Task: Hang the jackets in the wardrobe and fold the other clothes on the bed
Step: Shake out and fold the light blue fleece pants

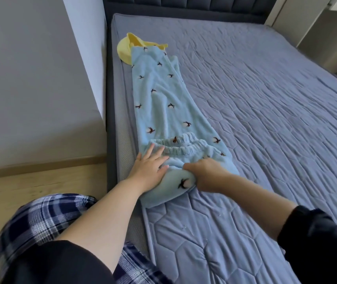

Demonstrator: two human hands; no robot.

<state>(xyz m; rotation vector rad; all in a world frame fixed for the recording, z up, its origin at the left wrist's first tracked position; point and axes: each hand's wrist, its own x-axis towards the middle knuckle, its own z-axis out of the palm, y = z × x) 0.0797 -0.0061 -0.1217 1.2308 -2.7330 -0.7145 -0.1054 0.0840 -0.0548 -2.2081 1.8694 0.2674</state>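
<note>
Pressing flat, fingers spread, left hand [150,167] lies on trousers [163,103] at lower centre — right hand [206,174] curls round their folded end, gripping it.

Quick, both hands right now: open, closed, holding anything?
Left hand: open, pressing flat on the light blue fleece patterned trousers.
Right hand: closed, gripping the folded near end of the trousers.
</note>
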